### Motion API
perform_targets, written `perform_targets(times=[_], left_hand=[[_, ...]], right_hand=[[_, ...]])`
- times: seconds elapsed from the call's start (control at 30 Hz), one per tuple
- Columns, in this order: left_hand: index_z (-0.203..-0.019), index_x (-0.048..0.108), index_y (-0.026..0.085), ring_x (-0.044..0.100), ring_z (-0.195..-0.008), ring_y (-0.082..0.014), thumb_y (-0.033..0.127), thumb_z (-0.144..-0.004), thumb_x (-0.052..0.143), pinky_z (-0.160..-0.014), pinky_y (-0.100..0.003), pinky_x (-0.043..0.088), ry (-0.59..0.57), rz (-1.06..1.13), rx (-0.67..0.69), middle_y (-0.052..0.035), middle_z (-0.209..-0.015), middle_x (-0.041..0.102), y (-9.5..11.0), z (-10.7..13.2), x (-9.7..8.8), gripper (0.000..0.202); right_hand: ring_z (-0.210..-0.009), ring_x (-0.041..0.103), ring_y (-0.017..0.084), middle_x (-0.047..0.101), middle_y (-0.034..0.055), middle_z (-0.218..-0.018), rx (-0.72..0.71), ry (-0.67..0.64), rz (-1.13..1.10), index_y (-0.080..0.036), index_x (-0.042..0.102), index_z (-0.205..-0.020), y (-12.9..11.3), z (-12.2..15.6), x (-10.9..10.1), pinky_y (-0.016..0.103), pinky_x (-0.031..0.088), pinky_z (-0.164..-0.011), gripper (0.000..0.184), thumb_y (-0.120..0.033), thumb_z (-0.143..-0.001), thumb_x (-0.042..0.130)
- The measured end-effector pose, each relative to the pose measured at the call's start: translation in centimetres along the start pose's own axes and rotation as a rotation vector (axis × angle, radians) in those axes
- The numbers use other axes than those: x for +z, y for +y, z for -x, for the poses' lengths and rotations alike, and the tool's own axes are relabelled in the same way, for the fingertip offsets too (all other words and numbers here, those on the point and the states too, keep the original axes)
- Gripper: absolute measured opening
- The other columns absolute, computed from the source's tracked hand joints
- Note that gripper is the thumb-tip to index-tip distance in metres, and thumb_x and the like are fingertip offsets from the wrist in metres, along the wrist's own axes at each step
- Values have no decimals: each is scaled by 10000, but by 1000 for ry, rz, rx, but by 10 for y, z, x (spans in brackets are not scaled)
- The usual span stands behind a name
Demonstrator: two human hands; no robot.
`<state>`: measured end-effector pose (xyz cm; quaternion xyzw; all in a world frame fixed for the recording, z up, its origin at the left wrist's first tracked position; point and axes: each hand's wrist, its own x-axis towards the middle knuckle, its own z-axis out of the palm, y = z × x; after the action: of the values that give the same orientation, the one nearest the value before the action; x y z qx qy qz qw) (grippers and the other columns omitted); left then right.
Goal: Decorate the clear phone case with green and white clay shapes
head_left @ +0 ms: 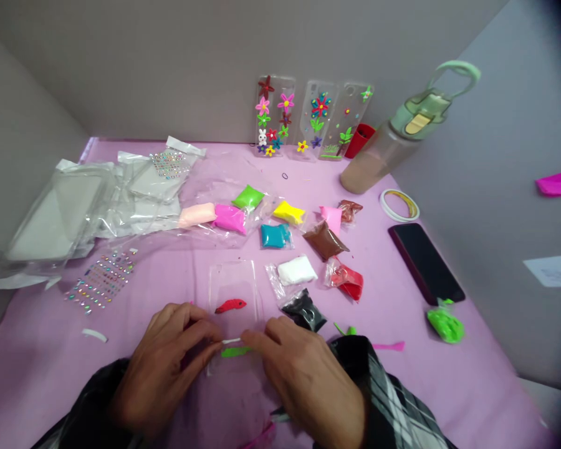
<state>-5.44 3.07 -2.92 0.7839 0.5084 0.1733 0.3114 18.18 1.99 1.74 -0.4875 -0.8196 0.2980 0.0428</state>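
Observation:
A clear phone case (234, 280) lies flat on the table in front of me. Stuck on it is a small red clay piece (230, 305) with dark marks, and lower down a green clay strip (235, 352). Between the two runs a thin white clay strip (232, 341). My left hand (168, 362) pinches its left end with thumb and fingertips. At the other end are the closed fingers of my right hand (303, 368), its index fingertip on the strip and its thumb hidden. Both hands cover the lower sides of the case.
Several coloured clay packets (325, 240) lie beyond the case. Decorated phone cases (275, 118) lean on the back wall beside a tall bottle (383, 156). At right are a tape roll (399, 206) and a phone (425, 262); at left, packaged cases (60, 212) and a gem sticker sheet (103, 279).

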Motion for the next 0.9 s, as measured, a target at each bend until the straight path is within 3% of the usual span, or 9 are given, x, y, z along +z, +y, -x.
perform_targets(times=[0.13, 0.47, 0.7, 0.9], left_hand=[[-941, 708, 311, 582, -926, -260, 387, -976, 598, -806, -410, 462, 9, -5, 19, -20, -956, 668, -1, -1, 2, 138], [-961, 698, 331, 577, -944, -261, 391, -964, 616, -798, -396, 485, 25, 1, 21, -10, -955, 651, -10, 3, -13, 101], [-914, 694, 309, 577, -932, -272, 373, -973, 592, -812, -421, 459, 21, -12, 1, -12, -939, 659, -6, 3, -4, 134], [-931, 706, 316, 578, -909, -260, 378, -977, 587, -788, -395, 468, 39, -16, 35, -6, -937, 666, -5, 1, -5, 142]], right_hand=[[-748, 529, 196, 613, 14, -873, -44, 0, 97, -269, 639, -1181, -5, -2, 10, 317, 332, -607, 255, -134, -965, 640], [-743, 548, 195, 620, 9, -867, -39, 14, 124, -238, 637, -1048, -6, -5, 16, 322, 315, -598, 228, -98, -895, 732], [-787, 567, 204, 633, 26, -903, 3, -38, 77, -243, 649, -1112, -7, -6, 12, 319, 358, -628, 235, -84, -938, 651], [-815, 605, 205, 662, 43, -962, 26, -63, -129, -234, 631, -1197, -4, -2, 1, 324, 439, -676, 368, -26, -928, 493]])
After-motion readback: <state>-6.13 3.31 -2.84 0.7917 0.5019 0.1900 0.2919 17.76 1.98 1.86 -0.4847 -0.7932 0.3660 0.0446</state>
